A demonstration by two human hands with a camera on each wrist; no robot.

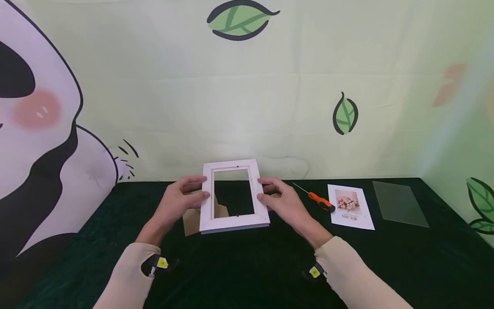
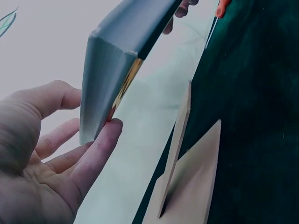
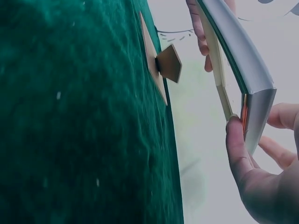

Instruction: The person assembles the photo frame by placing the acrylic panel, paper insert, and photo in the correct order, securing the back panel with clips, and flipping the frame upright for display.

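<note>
A white picture frame [image 1: 233,196] is held up off the table [image 1: 247,266] by its two sides. It is pinched by the left hand [image 1: 181,201] and the right hand [image 1: 283,201]. A brown backing board [image 1: 191,221] is seen under it.

Dark green table [image 1: 386,266] before pale leaf-printed backdrop [image 1: 293,86].

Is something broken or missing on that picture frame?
Nothing looks broken. The white frame, held up by the left hand and right hand, is just empty: its brown backing, photo card and clear pane lie apart on the table.
</note>
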